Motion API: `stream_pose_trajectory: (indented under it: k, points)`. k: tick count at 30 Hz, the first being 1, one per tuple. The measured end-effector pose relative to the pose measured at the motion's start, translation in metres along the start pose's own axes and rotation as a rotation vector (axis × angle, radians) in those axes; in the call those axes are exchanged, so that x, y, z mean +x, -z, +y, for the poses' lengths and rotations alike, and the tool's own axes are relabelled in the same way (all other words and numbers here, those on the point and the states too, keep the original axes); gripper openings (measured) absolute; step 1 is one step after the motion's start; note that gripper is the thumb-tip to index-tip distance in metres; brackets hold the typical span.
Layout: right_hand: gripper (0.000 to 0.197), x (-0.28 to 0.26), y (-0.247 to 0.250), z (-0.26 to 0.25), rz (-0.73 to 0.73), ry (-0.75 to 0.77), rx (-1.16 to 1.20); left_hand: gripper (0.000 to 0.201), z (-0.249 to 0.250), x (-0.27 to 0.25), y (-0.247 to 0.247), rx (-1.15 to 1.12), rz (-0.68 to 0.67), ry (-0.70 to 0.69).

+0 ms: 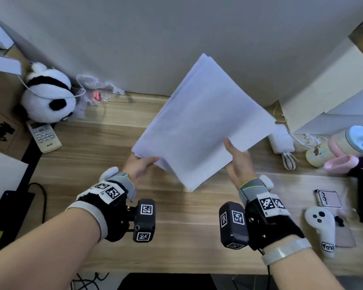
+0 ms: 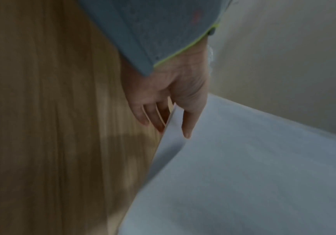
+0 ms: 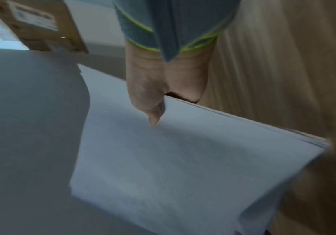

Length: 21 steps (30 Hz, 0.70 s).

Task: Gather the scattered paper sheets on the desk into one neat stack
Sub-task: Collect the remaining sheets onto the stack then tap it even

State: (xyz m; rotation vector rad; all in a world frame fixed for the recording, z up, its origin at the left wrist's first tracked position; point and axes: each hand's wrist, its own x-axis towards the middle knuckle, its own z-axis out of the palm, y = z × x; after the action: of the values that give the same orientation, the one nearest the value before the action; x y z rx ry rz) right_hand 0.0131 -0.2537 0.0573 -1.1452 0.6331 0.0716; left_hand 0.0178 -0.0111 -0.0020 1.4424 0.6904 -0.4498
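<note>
A bundle of white paper sheets is held up off the wooden desk, tilted, with one corner pointing down. My left hand pinches its left edge, thumb on top and fingers beneath, as the left wrist view shows at the paper sheets under my left hand. My right hand grips the right edge, thumb over the top sheet. In the right wrist view my right hand clamps the paper sheets, whose edges are slightly fanned at the corner.
A plush panda, a remote control and bubble wrap sit at back left. On the right are a white charger, cups, a phone and a white controller. Cardboard boxes flank the desk.
</note>
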Motion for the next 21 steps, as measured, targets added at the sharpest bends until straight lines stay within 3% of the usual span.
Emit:
stream_pose_trajectory:
  k: [2,4,6,8,13,19,21]
  points:
    - [0.021,-0.005,-0.005,-0.013,-0.031,0.079,-0.034,0.08,0.013,-0.001,-0.002,0.068,0.137,-0.108]
    - [0.02,-0.006,-0.007,-0.02,-0.069,0.152,-0.116,0.091,0.028,-0.005,-0.006,0.12,0.174,-0.222]
    - [0.018,-0.007,-0.011,-0.021,-0.097,0.196,-0.199,0.082,0.04,-0.011,-0.015,0.142,0.123,-0.328]
    - [0.021,-0.008,-0.013,-0.021,-0.114,0.209,-0.25,0.06,0.05,-0.021,-0.026,0.152,0.078,-0.408]
    - [0.012,-0.008,-0.013,-0.024,-0.068,0.25,-0.207,0.034,0.069,-0.036,-0.042,0.036,-0.03,-0.504]
    - [0.007,-0.003,-0.016,-0.028,-0.043,0.281,-0.168,0.029,0.069,-0.036,-0.043,-0.017,-0.032,-0.466]
    - [0.007,-0.001,-0.013,-0.027,-0.032,0.272,-0.17,0.038,0.069,-0.036,-0.039,-0.024,-0.043,-0.45]
